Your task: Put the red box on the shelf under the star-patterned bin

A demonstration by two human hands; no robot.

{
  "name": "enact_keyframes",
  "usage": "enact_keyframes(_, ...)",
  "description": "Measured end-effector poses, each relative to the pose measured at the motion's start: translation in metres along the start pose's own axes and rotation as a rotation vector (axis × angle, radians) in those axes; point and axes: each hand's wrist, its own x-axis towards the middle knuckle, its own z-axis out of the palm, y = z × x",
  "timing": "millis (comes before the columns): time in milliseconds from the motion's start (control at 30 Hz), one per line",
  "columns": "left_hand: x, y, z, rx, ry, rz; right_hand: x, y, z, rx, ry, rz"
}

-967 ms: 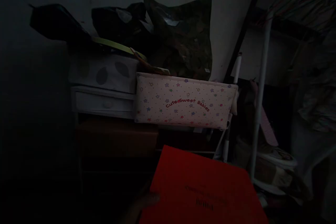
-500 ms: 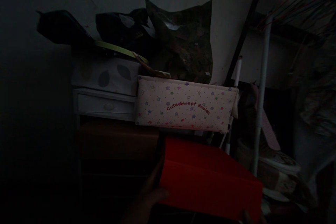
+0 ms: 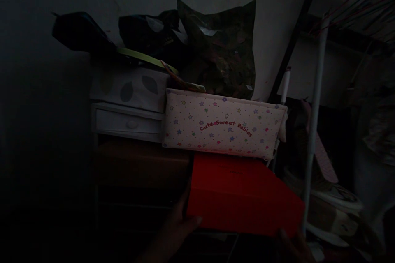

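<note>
In a dim room I hold a red box [image 3: 243, 195] with both hands, level, just under a cream padded panel [image 3: 222, 125] printed with stars and the words "Cute Sweet Babies". My left hand [image 3: 177, 224] grips the box's near left corner. My right hand [image 3: 293, 246] is under its near right corner, mostly hidden in the dark. The box's far edge sits below the panel's lower edge.
A white drawer unit [image 3: 128, 121] with a leaf-patterned box [image 3: 129, 84] on it stands to the left. Dark bags [image 3: 216, 49] are piled against the wall. A white pole [image 3: 313, 131] stands close to the box's right edge. A brown carton [image 3: 142, 164] sits left of the box.
The red box has gone from tilted toward me, lid showing, to level. It has moved forward and up until it is right under the starred panel.
</note>
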Motion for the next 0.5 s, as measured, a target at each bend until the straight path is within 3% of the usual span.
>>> enact_keyframes(267,0.025,-0.042,-0.010,0.557,0.291,0.188,0.026,0.017,0.024,-0.055,0.024,-0.038)
enact_keyframes(433,0.019,-0.064,-0.009,0.970,0.457,0.383,0.044,0.030,0.031,-0.239,0.084,-0.107)
enact_keyframes(500,0.014,-0.070,-0.006,1.175,0.471,0.481,0.056,0.036,0.033,-0.308,0.123,-0.136)
